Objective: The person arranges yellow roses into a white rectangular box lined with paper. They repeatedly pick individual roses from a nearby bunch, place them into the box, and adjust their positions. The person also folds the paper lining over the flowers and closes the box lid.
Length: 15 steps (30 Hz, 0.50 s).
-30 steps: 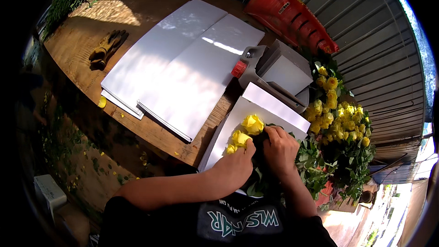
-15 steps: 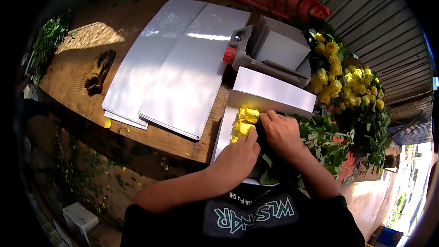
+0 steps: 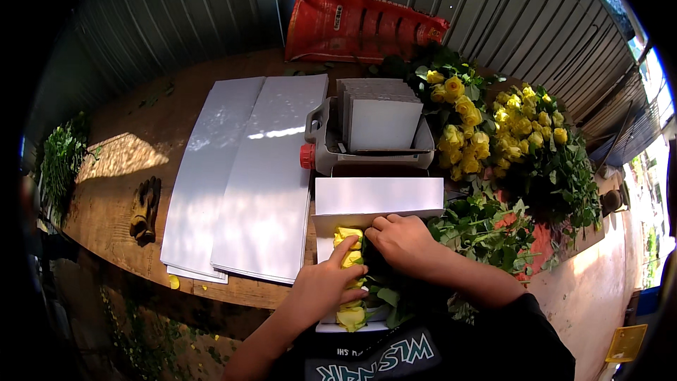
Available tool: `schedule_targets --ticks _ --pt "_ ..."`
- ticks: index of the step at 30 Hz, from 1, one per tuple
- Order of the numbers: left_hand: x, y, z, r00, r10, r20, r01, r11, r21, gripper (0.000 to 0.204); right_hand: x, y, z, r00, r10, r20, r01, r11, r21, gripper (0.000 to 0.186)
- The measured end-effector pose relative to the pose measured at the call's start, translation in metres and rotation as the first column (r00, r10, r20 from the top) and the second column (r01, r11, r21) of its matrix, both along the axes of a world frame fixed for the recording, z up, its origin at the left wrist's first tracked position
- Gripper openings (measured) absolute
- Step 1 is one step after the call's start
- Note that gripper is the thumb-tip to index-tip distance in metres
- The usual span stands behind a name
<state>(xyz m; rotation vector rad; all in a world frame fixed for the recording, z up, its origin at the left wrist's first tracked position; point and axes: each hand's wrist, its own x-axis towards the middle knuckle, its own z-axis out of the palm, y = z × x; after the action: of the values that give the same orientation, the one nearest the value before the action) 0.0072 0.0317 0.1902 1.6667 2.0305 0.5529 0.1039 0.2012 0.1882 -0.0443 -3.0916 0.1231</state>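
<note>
A row of yellow roses (image 3: pixel 351 317) lies on a white paper sheet (image 3: pixel 326 243) right in front of me, with a raised white flap (image 3: pixel 381 194) behind it. My left hand (image 3: pixel 321 288) rests over the blooms, its fingers spread apart and touching them. Close to the top of the row, my right hand (image 3: pixel 403 243) is closed with its fingers curled down beside the roses. What it grips is hidden under the fingers. Dark green leaves (image 3: pixel 388 298) spread below the right hand, against my shirt.
Stacked white sheets (image 3: pixel 264 176) lie to the left, gloves (image 3: pixel 145 212) beyond them. A cut-open jug (image 3: pixel 370 159) with a red cap holds grey-white cards (image 3: pixel 384 123). Bunches of yellow roses (image 3: pixel 522 123) lie right. A red bag (image 3: pixel 360 28) leans on the metal wall.
The view has tilted up and turned, showing more of the wall. My left fingers have spread wider over the blooms; more of the row shows. My right hand remains closed beside it.
</note>
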Motion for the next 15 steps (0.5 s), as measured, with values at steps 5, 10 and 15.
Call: schedule_targets --ticks 5,10,15 --pt "-0.002 -0.005 -0.002 1.0 0.016 0.01 -0.016 0.999 -0.051 0.033 -0.045 0.087 0.028 0.924 -0.228 -0.306 0.264 0.961 0.081 0.021" --pt "0.0 -0.001 -0.001 1.0 -0.022 0.01 0.022 1.0 0.009 0.033 -0.044 0.17 -0.026 0.921 -0.39 0.02 0.355 0.856 0.375 0.007" --pt "-0.001 -0.005 -0.007 1.0 -0.007 0.007 0.006 1.0 0.022 0.038 -0.024 0.161 0.044 0.773 -0.468 -0.428 0.409 0.884 -0.228 0.015"
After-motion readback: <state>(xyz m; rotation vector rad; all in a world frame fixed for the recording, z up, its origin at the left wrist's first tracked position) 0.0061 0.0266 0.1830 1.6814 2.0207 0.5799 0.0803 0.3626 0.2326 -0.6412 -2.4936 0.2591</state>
